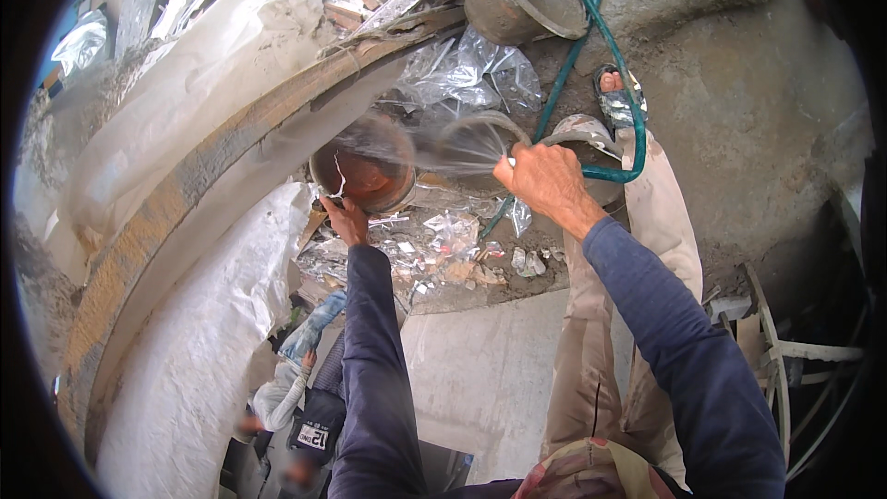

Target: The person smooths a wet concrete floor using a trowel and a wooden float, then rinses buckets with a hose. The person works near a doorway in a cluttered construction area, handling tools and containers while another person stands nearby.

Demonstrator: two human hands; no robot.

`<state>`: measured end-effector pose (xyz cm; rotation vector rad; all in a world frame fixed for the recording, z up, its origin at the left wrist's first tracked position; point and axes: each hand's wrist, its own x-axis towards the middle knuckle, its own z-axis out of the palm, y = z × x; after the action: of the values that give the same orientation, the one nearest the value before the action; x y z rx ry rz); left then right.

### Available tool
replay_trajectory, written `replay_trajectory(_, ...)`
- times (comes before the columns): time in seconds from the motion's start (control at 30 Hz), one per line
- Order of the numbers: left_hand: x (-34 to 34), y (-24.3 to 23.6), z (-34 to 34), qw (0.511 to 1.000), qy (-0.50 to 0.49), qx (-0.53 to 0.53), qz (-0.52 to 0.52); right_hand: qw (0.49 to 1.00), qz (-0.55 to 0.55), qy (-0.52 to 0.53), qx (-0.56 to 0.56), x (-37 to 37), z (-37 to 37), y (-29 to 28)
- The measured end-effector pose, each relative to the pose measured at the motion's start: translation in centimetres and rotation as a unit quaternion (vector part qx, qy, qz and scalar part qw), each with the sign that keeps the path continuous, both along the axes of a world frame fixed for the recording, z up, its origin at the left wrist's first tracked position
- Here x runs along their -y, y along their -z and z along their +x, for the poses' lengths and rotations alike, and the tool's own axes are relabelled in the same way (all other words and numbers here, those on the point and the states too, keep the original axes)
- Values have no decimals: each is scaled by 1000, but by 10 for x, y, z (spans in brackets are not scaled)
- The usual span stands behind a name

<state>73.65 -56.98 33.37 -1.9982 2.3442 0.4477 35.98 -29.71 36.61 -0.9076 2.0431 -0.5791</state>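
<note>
My left hand (pixel 346 220) is closed on the rim of a tilted bucket (pixel 409 180) with a reddish inside. A whitish strip, perhaps a string or handle, hangs by its mouth. In my right hand (pixel 552 180) is the end of a green hose (pixel 610 173), with the thumb pressed at its opening. Water fans out leftward from it toward the bucket's mouth. Another round container (pixel 480 120) lies partly behind the spray, and a muddy bucket (pixel 582 137) sits beside my right hand.
A larger grey bucket (pixel 517 23) lies tipped at the far side, near crumpled clear plastic (pixel 480 69). A curved, rusty-edged wall (pixel 185 180) and white sheeting (pixel 203 314) run along my left. Litter covers the ground ahead. Other people (pixel 314 407) appear at lower left.
</note>
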Motion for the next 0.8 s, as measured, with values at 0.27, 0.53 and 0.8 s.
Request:
replay_trajectory(0.27,-29,-9,-22,978,109,157,-83,997,20,-73,-20,-4,6,0)
replay_trajectory(0.53,-7,-33,-61,696,620,361,23,998,7,-64,-6,-9,3,-2)
replay_trajectory(0.8,16,-13,-70,661,661,353,37,998,11,-62,-31,-6,3,-1)
